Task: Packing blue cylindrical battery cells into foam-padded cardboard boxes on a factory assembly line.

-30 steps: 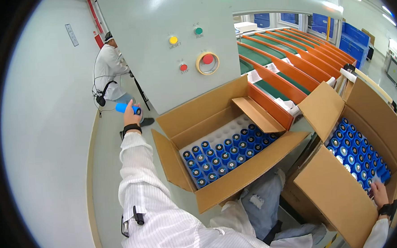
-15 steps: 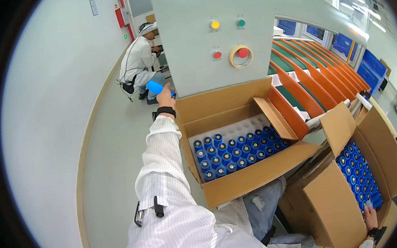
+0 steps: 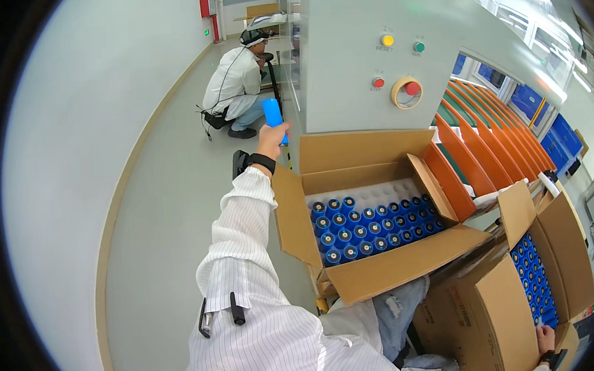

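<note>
My left hand (image 3: pixel 272 141) is closed around a blue cylindrical battery cell (image 3: pixel 271 111), held out in front, above and left of the nearer open carton (image 3: pixel 395 270). That carton holds a white foam tray (image 3: pixel 384 191) with several rows of upright blue cells (image 3: pixel 359 232). The tray's far side shows bare round pockets. At the lower right, my right hand (image 3: pixel 545 339) reaches into a second open carton (image 3: pixel 490 318), its fingers curled at the near end of the packed blue cells (image 3: pixel 531 270). What those fingers hold, if anything, is too small to make out.
A grey machine cabinet (image 3: pixel 345 75) with buttons stands behind the nearer carton. Orange dividers (image 3: pixel 466 143) over green belts lie to its right. Another person (image 3: pixel 234 81) squats beside the cabinet on the far left. A white wall (image 3: pixel 73 150) runs along the left.
My view has turned left, shifting the cabinet and nearer carton rightward. The cell in my left hand has swung from slanting to nearly upright. My right hand stays at the second carton's cells.
</note>
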Demonstrator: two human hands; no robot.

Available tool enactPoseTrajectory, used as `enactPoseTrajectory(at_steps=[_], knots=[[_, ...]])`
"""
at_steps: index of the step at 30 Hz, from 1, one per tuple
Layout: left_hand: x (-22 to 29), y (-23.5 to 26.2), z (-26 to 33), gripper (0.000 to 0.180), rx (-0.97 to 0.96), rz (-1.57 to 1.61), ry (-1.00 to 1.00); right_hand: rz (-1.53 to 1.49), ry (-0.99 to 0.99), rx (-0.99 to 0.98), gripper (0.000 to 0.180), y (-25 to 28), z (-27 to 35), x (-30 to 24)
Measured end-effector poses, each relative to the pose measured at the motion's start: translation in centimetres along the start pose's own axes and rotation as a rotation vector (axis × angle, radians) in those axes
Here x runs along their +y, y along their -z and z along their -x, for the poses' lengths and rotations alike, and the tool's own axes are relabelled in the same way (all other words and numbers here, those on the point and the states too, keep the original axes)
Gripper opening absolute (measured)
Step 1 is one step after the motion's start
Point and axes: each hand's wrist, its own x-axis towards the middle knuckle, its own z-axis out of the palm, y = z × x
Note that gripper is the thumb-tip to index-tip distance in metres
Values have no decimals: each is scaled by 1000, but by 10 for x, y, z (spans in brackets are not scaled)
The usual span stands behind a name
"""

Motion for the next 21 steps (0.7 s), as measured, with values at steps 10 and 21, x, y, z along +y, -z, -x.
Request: enactPoseTrajectory(at_steps=[10, 21], knots=[[-17, 40, 21, 19, -111, 42, 55, 1, 8, -15, 50, -2, 38, -72], [-55, 57, 5, 21, -125, 134, 66, 289, 25, 302, 62, -32, 74, -104]])
